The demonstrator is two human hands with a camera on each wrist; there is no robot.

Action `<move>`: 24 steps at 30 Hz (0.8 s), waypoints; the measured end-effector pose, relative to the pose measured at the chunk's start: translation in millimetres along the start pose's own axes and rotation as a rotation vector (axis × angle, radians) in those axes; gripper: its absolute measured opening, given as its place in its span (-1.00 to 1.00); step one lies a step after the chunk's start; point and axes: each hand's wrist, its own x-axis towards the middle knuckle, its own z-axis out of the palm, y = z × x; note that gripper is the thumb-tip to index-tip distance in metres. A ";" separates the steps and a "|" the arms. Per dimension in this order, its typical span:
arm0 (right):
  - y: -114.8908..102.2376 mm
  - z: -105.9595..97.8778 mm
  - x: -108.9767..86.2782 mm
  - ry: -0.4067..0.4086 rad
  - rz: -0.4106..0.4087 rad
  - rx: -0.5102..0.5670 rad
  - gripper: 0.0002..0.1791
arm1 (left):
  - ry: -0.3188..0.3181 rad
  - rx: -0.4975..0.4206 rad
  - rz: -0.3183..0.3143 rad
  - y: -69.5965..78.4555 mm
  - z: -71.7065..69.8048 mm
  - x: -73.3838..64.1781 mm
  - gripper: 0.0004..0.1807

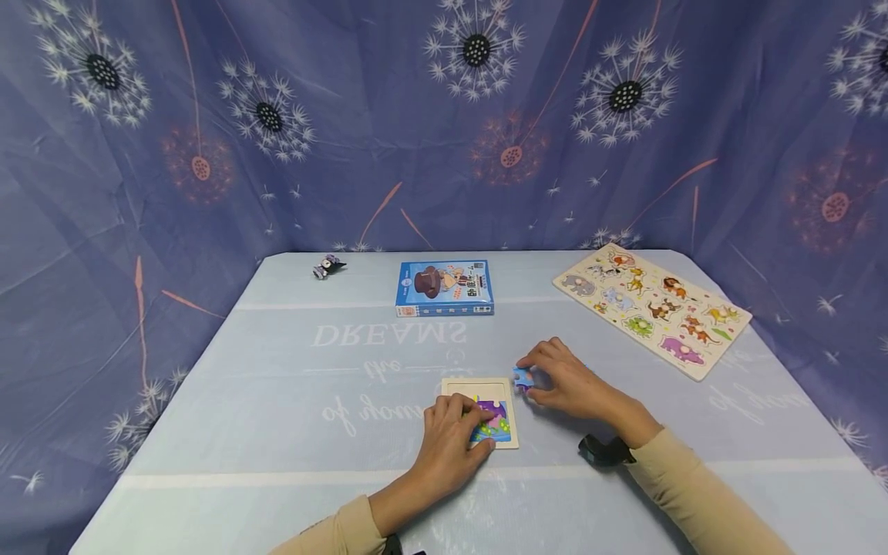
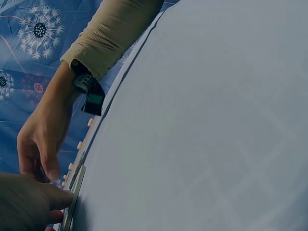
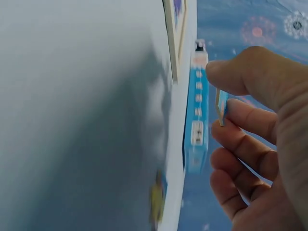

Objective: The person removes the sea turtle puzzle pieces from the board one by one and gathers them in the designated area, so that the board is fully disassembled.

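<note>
A small wooden puzzle tray (image 1: 514, 438) lies on the table, its lower part filled with purple, green and blue picture pieces (image 1: 498, 424). My left hand (image 1: 449, 443) rests on its left side, index finger touching the picture and thumb at the front rim; in the left wrist view the thumb meets the tray's edge (image 2: 77, 190). Just right of the tray, my right hand (image 1: 572, 385) pinches a blue jigsaw piece (image 1: 523, 378) between thumb and fingers. The right wrist view shows that piece (image 3: 222, 105) edge-on, held above the table.
A blue box (image 1: 444, 288) lies behind the tray. An animal peg puzzle board (image 1: 652, 308) lies at the back right, and a small dark ornament (image 1: 328, 267) at the back left. A blurred yellow and blue thing (image 3: 157, 199) shows on the table in the right wrist view.
</note>
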 end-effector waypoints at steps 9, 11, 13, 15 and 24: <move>37.0 -21.2 -30.1 0.108 0.009 -0.034 -0.55 | -0.012 -0.012 -0.003 0.6 -1.0 0.5 -0.65; 46.2 -24.2 -36.7 0.128 0.023 -0.052 -0.54 | -0.014 -0.014 -0.004 0.6 -1.3 0.6 -0.65; 54.7 -27.0 -43.1 0.135 0.043 -0.070 -0.54 | -0.014 -0.016 -0.007 0.8 -1.9 0.6 -0.65; 61.3 -29.2 -49.0 0.127 0.075 -0.083 -0.54 | -0.013 -0.018 -0.012 1.0 -2.8 0.8 -0.65; 76.7 -37.6 -66.9 0.073 0.166 -0.110 -0.55 | 0.023 -0.023 -0.028 -5.5 -15.6 -1.8 -0.63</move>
